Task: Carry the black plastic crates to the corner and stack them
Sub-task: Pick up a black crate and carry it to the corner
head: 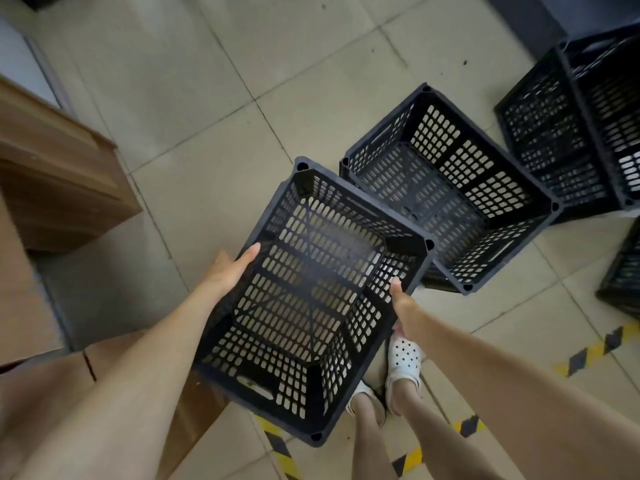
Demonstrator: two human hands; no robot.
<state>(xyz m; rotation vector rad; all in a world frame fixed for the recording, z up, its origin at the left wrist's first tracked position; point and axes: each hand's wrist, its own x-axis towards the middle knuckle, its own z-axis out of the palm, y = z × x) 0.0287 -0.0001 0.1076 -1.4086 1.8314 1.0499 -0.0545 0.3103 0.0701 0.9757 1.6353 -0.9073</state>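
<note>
- Left hand (230, 268) grips the left long rim of the carried crate (304, 303), thumb on top, fingers hidden under the edge.
- Right hand (403, 306) holds the opposite rim, thumb up along it; hands wide apart w/ the crate between, held above the floor (214, 109).
- Second crate (450, 188) sits on the floor just beyond; stacked crates (575, 126) further right.
- Wooden cabinet (59, 168) left; white clogs (403, 362) & hazard tape (595, 348) below.
</note>
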